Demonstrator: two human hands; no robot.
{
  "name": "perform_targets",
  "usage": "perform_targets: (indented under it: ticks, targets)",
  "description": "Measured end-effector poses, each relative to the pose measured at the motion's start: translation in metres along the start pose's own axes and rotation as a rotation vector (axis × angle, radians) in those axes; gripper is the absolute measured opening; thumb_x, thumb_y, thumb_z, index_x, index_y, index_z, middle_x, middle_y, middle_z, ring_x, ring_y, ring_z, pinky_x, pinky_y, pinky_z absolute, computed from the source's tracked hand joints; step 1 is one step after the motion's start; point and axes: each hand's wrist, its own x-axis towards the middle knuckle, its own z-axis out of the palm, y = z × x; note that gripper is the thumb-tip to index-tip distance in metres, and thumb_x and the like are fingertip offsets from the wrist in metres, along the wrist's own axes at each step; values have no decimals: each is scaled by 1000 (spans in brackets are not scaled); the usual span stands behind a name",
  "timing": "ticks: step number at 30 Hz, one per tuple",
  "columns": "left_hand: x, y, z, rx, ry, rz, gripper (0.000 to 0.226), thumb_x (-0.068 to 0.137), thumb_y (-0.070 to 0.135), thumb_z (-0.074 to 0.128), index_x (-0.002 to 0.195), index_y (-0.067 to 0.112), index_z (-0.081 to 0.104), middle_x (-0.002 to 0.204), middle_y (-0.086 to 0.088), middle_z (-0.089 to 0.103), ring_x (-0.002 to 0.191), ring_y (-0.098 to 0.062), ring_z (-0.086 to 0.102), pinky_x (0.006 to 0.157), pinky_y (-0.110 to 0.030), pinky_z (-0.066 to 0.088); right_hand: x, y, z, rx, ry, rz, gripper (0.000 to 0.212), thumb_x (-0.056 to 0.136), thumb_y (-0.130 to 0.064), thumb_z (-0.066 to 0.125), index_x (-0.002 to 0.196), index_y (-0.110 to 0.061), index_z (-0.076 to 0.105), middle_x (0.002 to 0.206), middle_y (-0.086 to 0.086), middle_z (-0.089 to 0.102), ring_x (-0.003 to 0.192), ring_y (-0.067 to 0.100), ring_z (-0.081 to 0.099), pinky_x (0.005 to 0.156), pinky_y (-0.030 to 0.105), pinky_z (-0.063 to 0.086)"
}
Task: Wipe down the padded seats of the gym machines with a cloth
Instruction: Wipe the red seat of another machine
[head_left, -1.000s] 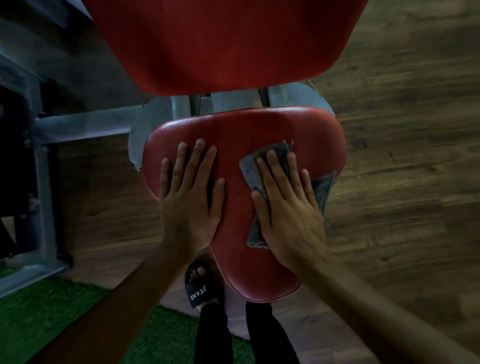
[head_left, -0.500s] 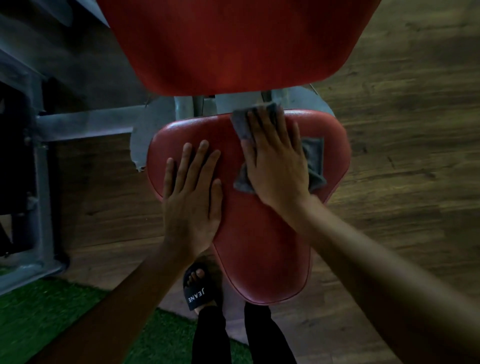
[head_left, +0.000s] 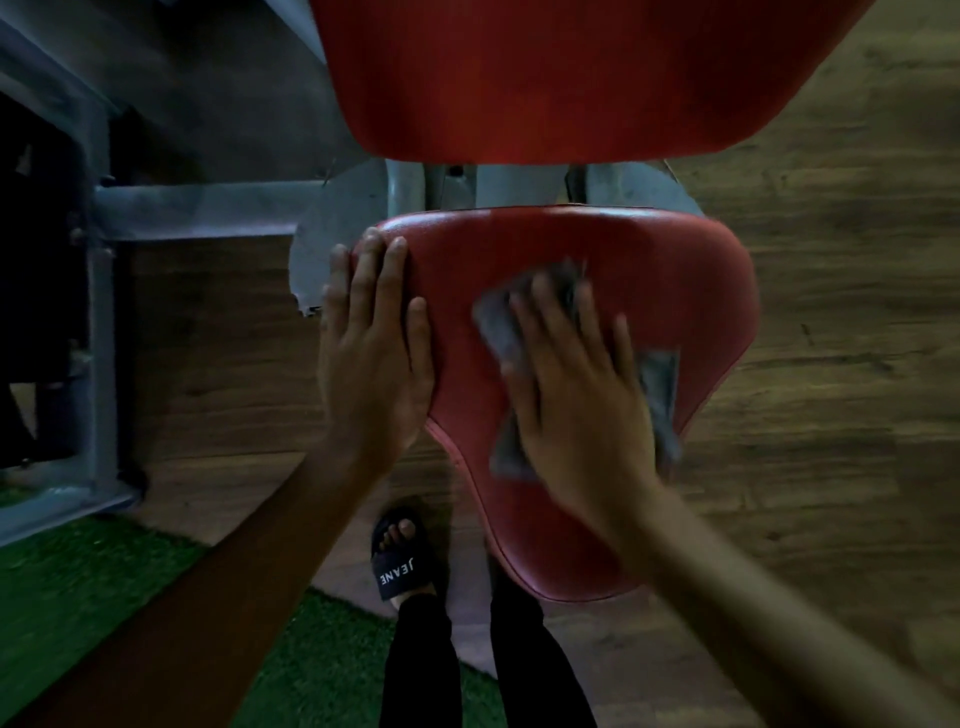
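Here, every place is given relative to the red seat (head_left: 571, 249).

Frame: a grey metal frame (head_left: 197, 213) stands left of the seat and runs in behind it.

Turf: a green turf (head_left: 78, 587) patch lies on the floor at the near left of the seat.

Left hand: the left hand (head_left: 374, 353) lies flat on the seat's left edge, fingers straight and close together, pointing away from the person; it grips nothing and seems only to steady the pad.

Foot: a sandal (head_left: 400, 564) stands on the floor just left of the seat's narrow near tip.

Seat: a padded triangle, broad at the far end, tapering toward the person, so its long axis runs from far to near, tip at the legs. A red backrest (head_left: 571, 78) rises beyond its far end.

Cloth: a grey cloth (head_left: 662, 384) lies flat on the right half of the seat, peeking out on both sides of the hand; it is blurred.

Right hand: the right hand (head_left: 576, 395) presses palm-down on the cloth, fingers spread, pointing to the far end; it pins the cloth and does not pinch it.

Key relation: the right hand is on the cloth, the left well beside it. Unwiped pad likely lies nearer, along the long axis, so a pull toward the tip looks apt.

Floor: bare wood floor (head_left: 831, 312) lies right of the seat.
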Motion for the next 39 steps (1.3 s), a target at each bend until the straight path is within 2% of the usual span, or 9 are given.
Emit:
perform_targets:
  ticks: [3,8,13,16,19,24,27,34,39]
  targets:
    - [0,0,0,-3,-3,2,54,104,31,24,151,4,31,158,-17,27,150,-34,12,123,-41,10,61,3,-3,45,53,196,57,105,-42,24,156,-19,19,165,1,14,152,23,4,123,46,6]
    - [2,2,-2,0,-23,-21,55,103,33,24,151,6,31,158,-16,28,150,-34,15,122,-47,15,-56,-2,-6,67,0,127,58,104,-45,25,157,-22,16,165,-4,10,153,21,0,123,42,3]
    - [1,5,-6,-6,-91,-66,57,103,37,21,153,11,27,161,-11,22,151,-29,9,123,-46,6,13,-2,0,19,18,106,58,104,-45,22,156,-20,21,164,1,16,152,25,6,123,45,3]
    - [-1,23,-15,-35,-63,-187,54,102,36,24,152,14,30,161,-9,23,152,-26,9,121,-47,-1,30,-1,-7,159,-28,69,63,101,-52,15,156,-22,17,165,-2,8,153,21,-1,122,41,-8]
    - [-17,75,-20,-114,-47,-168,54,101,34,24,149,11,36,160,-11,26,151,-26,14,121,-45,-2,25,24,-26,404,-17,89,60,100,-52,16,155,-27,22,165,-5,10,152,12,-1,121,35,-11]
    - [-42,153,11,52,-238,-214,90,92,70,23,157,10,4,163,-15,-11,151,-29,-13,121,-41,-13,46,87,-50,487,66,223,50,106,-42,25,150,-23,36,163,-1,22,151,13,9,124,42,2]
    - [-37,164,30,207,-239,-244,114,81,85,26,155,3,0,162,-21,-12,150,-34,-12,122,-47,-7,59,100,-53,562,24,273,48,107,-40,25,150,-22,35,163,0,22,151,15,9,123,44,6]
    - [-52,144,29,205,-223,-136,68,105,49,26,156,9,10,165,-10,2,152,-28,-3,124,-44,7,57,102,-35,403,-35,185,57,105,-49,19,155,-23,24,165,1,10,152,15,-5,120,38,-12]
    - [-113,136,5,246,-245,-176,66,102,51,27,156,12,19,165,-8,9,152,-30,6,122,-44,15,55,97,-31,367,-17,156,54,105,-46,23,154,-22,28,165,-1,13,152,15,-2,119,40,-13]
